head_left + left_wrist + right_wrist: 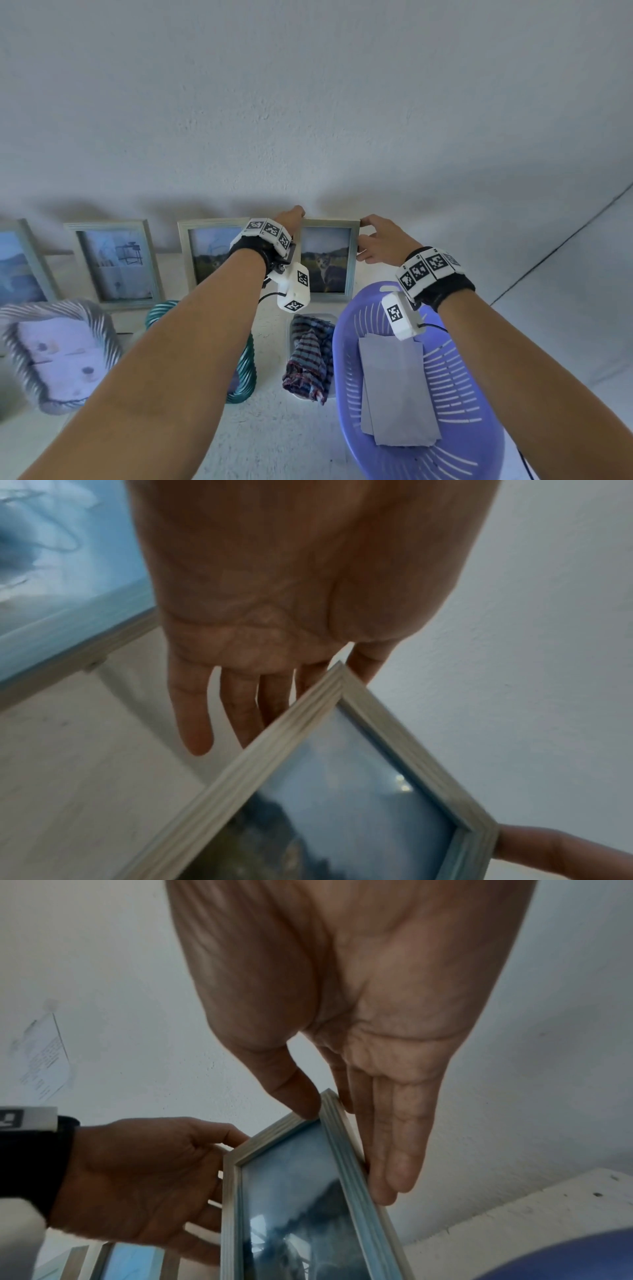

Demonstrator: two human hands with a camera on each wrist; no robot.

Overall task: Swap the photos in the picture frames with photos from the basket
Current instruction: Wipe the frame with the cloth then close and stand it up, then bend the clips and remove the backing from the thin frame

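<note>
- Between the fingers of both hands stands the rightmost picture frame (327,260), the one with a cat photo behind its glass, upright against the wall.
- Right hand (380,245): thumb on the front of the top right corner, fingers (394,1150) running down behind the side rail, so it pinches the frame.
- Left hand (291,217): fingers (236,712) reach behind the top left corner; the right wrist view shows them curled round that edge.
- Just below the right wrist sits the purple basket (349,377) with a stack of grey, face-down photos (397,387) in it.
- Further left of the left-hand fingers, three more frames (116,260) lean on the wall.
- Step in hand, as I judge it: taking this frame off the worktop (270,435) to open it; no swap shows as done here.
- Next move calls for lifting it clear of the neighbouring frame, turning it back-side up and freeing the backing, with a firm two-handed hold since the glass could slip.
</note>
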